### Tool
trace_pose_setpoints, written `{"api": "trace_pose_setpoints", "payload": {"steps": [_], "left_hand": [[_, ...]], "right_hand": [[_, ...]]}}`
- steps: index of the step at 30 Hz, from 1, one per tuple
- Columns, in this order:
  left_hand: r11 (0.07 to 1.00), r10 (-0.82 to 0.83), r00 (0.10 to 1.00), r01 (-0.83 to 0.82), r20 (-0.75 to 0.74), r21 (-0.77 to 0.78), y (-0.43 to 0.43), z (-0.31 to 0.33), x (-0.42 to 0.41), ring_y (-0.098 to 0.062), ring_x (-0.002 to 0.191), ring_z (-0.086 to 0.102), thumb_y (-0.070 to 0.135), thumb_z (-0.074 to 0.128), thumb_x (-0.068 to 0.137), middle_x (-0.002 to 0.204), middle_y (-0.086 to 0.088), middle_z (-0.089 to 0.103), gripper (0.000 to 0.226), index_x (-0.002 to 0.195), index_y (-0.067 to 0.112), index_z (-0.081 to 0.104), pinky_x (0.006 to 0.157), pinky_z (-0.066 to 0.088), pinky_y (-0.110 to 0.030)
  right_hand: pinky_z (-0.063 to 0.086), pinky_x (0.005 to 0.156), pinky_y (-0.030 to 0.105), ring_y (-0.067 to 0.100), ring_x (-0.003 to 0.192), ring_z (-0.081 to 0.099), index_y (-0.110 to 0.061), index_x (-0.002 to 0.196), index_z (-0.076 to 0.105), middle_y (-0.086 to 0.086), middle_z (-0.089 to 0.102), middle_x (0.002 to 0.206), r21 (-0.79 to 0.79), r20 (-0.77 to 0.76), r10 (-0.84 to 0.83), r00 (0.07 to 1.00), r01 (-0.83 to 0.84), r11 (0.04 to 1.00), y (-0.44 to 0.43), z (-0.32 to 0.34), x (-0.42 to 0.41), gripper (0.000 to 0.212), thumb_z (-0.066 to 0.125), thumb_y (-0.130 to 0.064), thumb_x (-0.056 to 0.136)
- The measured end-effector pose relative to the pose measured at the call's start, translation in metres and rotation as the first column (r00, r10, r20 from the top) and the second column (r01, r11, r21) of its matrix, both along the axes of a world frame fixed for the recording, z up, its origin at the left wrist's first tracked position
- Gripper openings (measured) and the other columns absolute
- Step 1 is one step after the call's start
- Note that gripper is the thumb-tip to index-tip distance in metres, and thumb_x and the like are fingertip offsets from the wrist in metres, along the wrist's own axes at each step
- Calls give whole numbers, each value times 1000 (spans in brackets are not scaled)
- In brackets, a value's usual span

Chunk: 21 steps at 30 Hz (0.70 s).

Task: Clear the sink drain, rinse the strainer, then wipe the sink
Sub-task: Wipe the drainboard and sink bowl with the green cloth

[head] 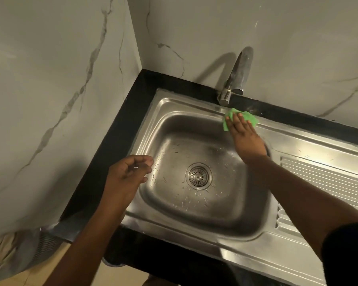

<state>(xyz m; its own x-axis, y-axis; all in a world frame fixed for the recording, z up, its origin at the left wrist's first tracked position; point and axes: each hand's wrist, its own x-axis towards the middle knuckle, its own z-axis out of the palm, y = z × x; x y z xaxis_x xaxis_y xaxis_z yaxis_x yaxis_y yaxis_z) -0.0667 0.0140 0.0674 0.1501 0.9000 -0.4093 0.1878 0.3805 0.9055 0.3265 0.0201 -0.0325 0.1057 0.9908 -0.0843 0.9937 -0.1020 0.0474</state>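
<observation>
A steel sink (174,124) is set into a black counter, with water drops scattered over its basin. The round strainer (198,176) sits in the drain at the basin's middle. My right hand (244,133) lies flat on a green cloth (251,118), pressing it on the sink's back rim just below the tap. My left hand (128,174) hovers over the sink's left rim, fingers loosely curled, holding nothing.
A chrome tap (237,77) rises from the back rim against the marbled wall. The ribbed draining board (327,182) stretches to the right. The black counter (120,129) borders the sink on the left and back. A grey bin (29,252) stands at lower left.
</observation>
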Motion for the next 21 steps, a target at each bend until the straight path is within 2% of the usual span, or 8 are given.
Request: {"api": "trace_pose_setpoints", "payload": {"steps": [4,7,9,12,14,16,18,21], "left_hand": [[1000,-25,1000,25,11,-6,1,-3,4,-18,100,78,20,74,95,103,4,82,13,103,27,81,87,63,-35],[999,-40,999,40,20,-12,-1,-7,6,-18,102,78,19,75,95,104,5,82,14,101,29,81,87,63,-36],[999,-42,999,42,26,-22,-2,-9,5,-18,101,78,21,75,95,104,4,82,13,102,30,81,89,63,-38],[998,-48,998,49,26,-35,0,-13,3,-18,102,78,22,75,95,104,4,82,13,103,30,81,90,63,-38],[998,-57,998,58,17,-37,3,-14,1,-19,102,78,23,74,95,105,3,82,13,105,28,80,91,63,-40],[998,-61,998,61,7,-33,7,-14,-4,-19,102,78,24,74,95,105,4,82,12,104,29,80,91,63,-39],[998,-54,999,54,2,-22,13,-14,-12,-19,101,78,24,74,96,105,4,82,12,103,31,81,90,62,-39],[1000,-26,1000,26,1,-6,20,-15,-26,-20,103,78,22,73,96,107,3,82,14,105,30,81,90,61,-39]], "right_hand": [[29,125,54,30,161,6,-19,167,13,7,5,175,-16,-48,-210,976,210,978,-51,13,31,77,49,-1,101],[43,117,52,34,153,35,-19,160,38,12,33,168,17,-93,-338,937,341,940,-57,21,17,69,56,3,98],[54,98,45,38,121,65,-20,146,59,18,63,143,86,-219,-435,873,462,883,-54,28,3,60,58,6,92],[54,78,15,26,85,70,-16,133,71,8,75,105,97,-529,-472,705,603,792,-49,32,-28,43,57,0,95],[53,68,7,20,79,71,-10,126,72,2,70,93,11,-771,-464,436,738,675,-38,31,-54,34,56,0,98],[63,71,33,24,74,70,2,116,69,13,70,91,-237,-934,-349,-83,873,426,-14,26,-76,27,50,7,97],[63,78,41,23,73,69,1,107,65,13,68,89,-528,-848,-83,-523,823,209,19,26,-89,22,49,12,95],[65,65,35,20,65,74,0,102,64,11,69,81,-677,-715,63,-696,712,185,68,30,-95,14,52,4,99]]}}
